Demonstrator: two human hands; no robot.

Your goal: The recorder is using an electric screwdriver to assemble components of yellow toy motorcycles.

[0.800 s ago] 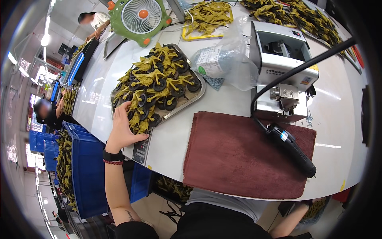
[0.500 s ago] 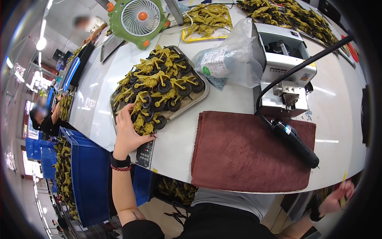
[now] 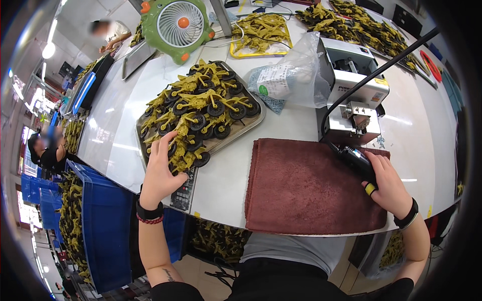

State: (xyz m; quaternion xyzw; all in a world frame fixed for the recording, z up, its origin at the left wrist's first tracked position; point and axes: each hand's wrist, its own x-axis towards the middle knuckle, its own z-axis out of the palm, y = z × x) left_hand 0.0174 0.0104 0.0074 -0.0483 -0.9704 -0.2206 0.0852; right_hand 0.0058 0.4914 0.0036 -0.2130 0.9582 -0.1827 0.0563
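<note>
My left hand [image 3: 163,173] reaches over the near left corner of a metal tray [image 3: 240,131], its thumb and fingers spread apart. The fingertips come up to a pile of yellow plastic toy-bike frames with black wheels [image 3: 193,113]; contact is hard to make out. On the right, my right hand [image 3: 389,186] is wrapped round a black electric screwdriver [image 3: 357,163], with a yellow band on one finger. The screwdriver lies over a folded brown towel [image 3: 306,190], and its cord runs up past the machine.
Behind the towel stands a white-and-metal screw feeder machine [image 3: 354,90]. A clear bag of small bluish screws [image 3: 273,83] sits beside it. Further back are a green fan [image 3: 175,30] and a yellow-rimmed tray of frames [image 3: 261,35]. Blue bins [image 3: 110,226] stand left of the table.
My right hand has come in from the lower right, off the table's edge, and closed on the screwdriver. My left hand stays by the tray, its thumb slightly shifted.
</note>
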